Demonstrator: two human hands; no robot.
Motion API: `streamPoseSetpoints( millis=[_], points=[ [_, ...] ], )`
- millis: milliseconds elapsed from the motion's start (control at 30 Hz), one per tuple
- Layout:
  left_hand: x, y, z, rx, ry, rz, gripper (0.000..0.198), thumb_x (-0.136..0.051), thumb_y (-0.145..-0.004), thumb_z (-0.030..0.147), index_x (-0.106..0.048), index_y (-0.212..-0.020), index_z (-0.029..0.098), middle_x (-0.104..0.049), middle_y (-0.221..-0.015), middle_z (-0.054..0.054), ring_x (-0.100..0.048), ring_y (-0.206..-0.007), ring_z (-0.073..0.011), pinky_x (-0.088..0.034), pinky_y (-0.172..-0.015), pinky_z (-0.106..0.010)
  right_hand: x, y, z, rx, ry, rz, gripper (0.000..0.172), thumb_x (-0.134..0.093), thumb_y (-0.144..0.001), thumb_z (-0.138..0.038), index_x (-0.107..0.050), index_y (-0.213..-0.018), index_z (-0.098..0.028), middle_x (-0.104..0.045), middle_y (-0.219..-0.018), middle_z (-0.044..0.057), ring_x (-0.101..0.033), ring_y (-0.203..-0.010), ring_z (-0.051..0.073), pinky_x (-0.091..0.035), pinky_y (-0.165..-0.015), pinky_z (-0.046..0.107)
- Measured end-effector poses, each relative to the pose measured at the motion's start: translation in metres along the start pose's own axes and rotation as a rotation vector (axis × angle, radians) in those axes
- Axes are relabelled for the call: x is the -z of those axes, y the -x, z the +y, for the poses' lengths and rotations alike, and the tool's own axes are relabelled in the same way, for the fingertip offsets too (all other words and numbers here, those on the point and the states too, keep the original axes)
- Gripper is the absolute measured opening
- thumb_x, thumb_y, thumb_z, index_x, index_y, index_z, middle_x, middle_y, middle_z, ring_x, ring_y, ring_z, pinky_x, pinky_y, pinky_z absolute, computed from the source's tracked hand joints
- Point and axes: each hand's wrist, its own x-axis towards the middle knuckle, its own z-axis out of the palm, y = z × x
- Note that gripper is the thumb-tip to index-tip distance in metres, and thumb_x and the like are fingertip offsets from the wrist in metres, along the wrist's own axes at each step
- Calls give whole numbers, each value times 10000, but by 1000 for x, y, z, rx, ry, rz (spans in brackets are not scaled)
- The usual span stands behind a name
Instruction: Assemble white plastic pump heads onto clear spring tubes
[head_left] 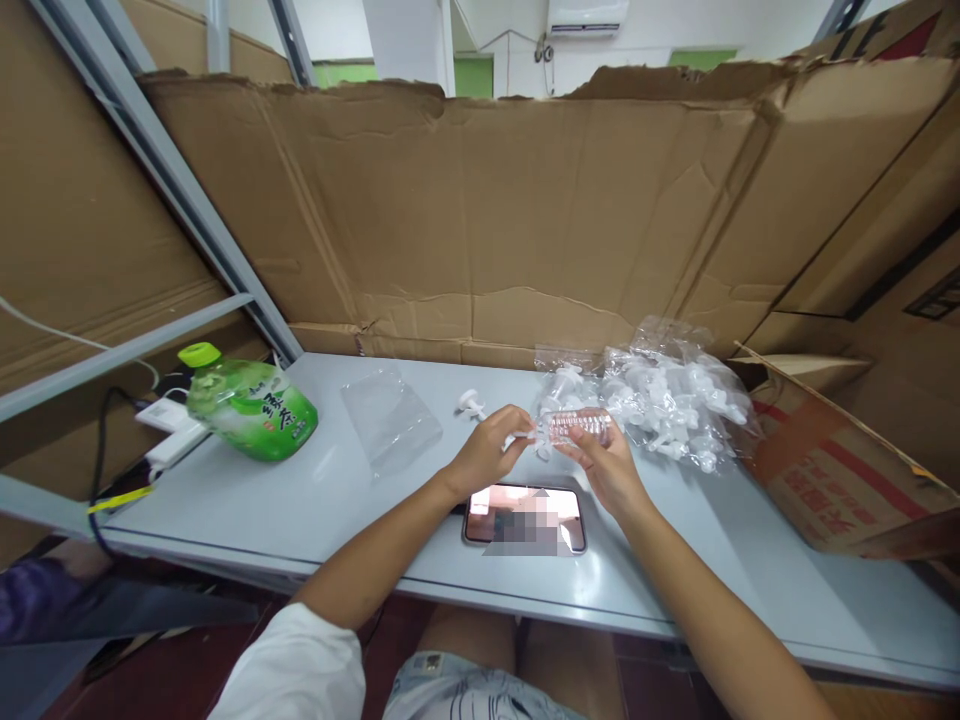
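My right hand (604, 464) grips a small clear plastic bottle (579, 425) held sideways above the grey table (300, 500). My left hand (491, 447) pinches a small white pump part (525, 437) at the bottle's left end. A loose white pump cap (471, 403) lies on the table just behind my left hand. A pile of clear bags holding white pump parts (667, 395) sits directly behind my right hand. A phone (523, 518) with a lit screen lies flat on the table below both hands.
A green drink bottle (251, 405) lies on its side at the table's left, next to a white power strip (169, 432) with cables. An empty clear bag (390, 420) lies mid-table. Cardboard walls (480, 220) surround the table; a cardboard box (840, 470) stands at right.
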Motion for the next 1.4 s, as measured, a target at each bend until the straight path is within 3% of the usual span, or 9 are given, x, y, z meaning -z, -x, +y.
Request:
streamPoseSetpoints(
  millis=[133, 300, 600, 667, 833, 933, 1033, 1200, 1400],
  points=[
    [4, 0, -2, -220, -198, -5, 103, -468, -866, 142, -561, -856, 184, -600, -937, -77, -570, -916, -171, -469, -805, -332, 0, -1, 2, -39, -20, -21, 317, -788, -628, -338, -578, -838, -229, -669, -838, -7, -645, -805, 175, -532, -786, 372],
    [-1, 2, -4, -50, -175, 66, 117, -600, -808, 201, -566, -919, 184, -628, -892, -47, -601, -820, -153, -490, -722, -276, 1, -1, 2, -35, -45, -20, 288, -779, -655, -312, -583, -849, -226, -665, -863, -12, -635, -839, 159, -536, -789, 345],
    [-5, 5, -2, 122, 3, 75, 191, -588, -829, 296, -564, -972, 171, -638, -909, -58, -634, -833, -160, -529, -713, -259, 3, -2, 3, -19, -48, -15, 309, -780, -646, -323, -582, -866, -231, -679, -879, 0, -645, -861, 186, -524, -830, 395],
    [-5, 4, -2, 63, -67, 95, 189, -594, -827, 283, -556, -976, 174, -646, -921, -57, -638, -856, -162, -535, -741, -274, 3, -3, 3, -25, -54, -14, 302, -780, -646, -317, -583, -858, -233, -680, -867, -4, -646, -846, 180, -528, -820, 388],
    [2, 4, -7, -338, -356, 47, 93, -494, -872, 166, -564, -931, 181, -662, -1015, -90, -630, -975, -174, -517, -843, -332, 2, -3, 3, -79, -65, -34, 293, -764, -663, -341, -593, -877, -236, -694, -888, -1, -653, -828, 175, -526, -809, 375],
    [4, 4, -8, -404, -410, 31, 142, -475, -873, 147, -570, -969, 191, -658, -1042, -95, -626, -993, -173, -521, -835, -328, 3, -3, 3, -99, -66, -53, 288, -753, -671, -366, -599, -872, -229, -703, -883, 7, -657, -821, 176, -522, -806, 364],
    [2, 5, -3, -312, -302, 66, 192, -564, -836, 211, -558, -1027, 190, -656, -1033, -96, -625, -983, -185, -514, -853, -337, 3, -4, 2, -106, -67, -55, 279, -752, -674, -367, -603, -865, -227, -708, -869, 9, -660, -811, 176, -522, -803, 357],
    [-3, 1, 4, 83, 94, 122, 243, -601, -822, 270, -537, -1040, 182, -648, -1003, -81, -628, -947, -162, -494, -874, -309, 3, -3, 1, -100, -76, -59, 270, -748, -686, -343, -595, -876, -228, -702, -889, 12, -656, -846, 181, -525, -808, 362],
    [-1, -3, 1, 329, 153, -5, 191, -597, -814, 339, -547, -798, 156, -638, -773, -29, -619, -730, -131, -494, -679, -251, 4, -4, 4, -60, -51, -42, 269, -752, -678, -316, -583, -873, -242, -686, -869, -15, -651, -864, 175, -526, -836, 380]
  ],
)
